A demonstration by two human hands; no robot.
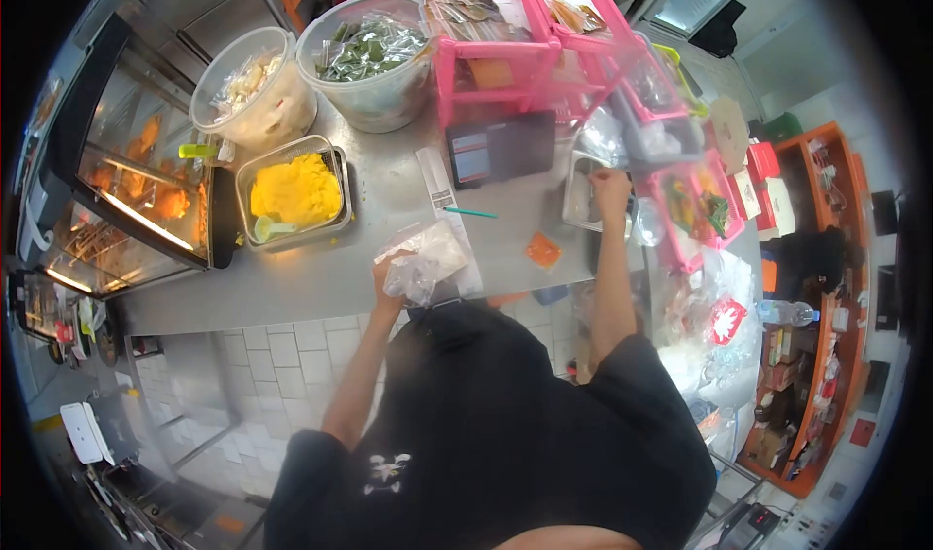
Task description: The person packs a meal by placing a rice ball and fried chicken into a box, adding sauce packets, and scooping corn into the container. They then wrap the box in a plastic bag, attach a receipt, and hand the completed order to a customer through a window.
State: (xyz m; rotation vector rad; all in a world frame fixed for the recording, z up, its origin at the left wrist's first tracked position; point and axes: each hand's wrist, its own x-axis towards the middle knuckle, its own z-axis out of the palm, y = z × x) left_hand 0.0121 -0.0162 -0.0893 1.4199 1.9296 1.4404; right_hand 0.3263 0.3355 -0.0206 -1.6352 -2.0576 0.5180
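Note:
My left hand (387, 276) is wrapped round a clear plastic bag (428, 258) with something pale inside, held over the counter's front edge. Behind the bag lies a long printed paper receipt (437, 173), partly covered by it. With its fingers drawn together, my right hand (610, 190) dips into a small metal tray (580, 222). Whatever those fingers hold, if anything, is hidden. Between the two hands, a small orange packet (543, 251) and a thin teal stick (470, 213) lie on the steel counter (379, 176).
A metal pan of yellow food (294, 192) stands left, beside a lit glass warmer (146, 181). Behind are two large tubs, of pale pieces (255, 88) and of green leaves (367, 59). A tablet (501, 150) stands before pink baskets (496, 64). Plastic bags (705, 326) crowd the right.

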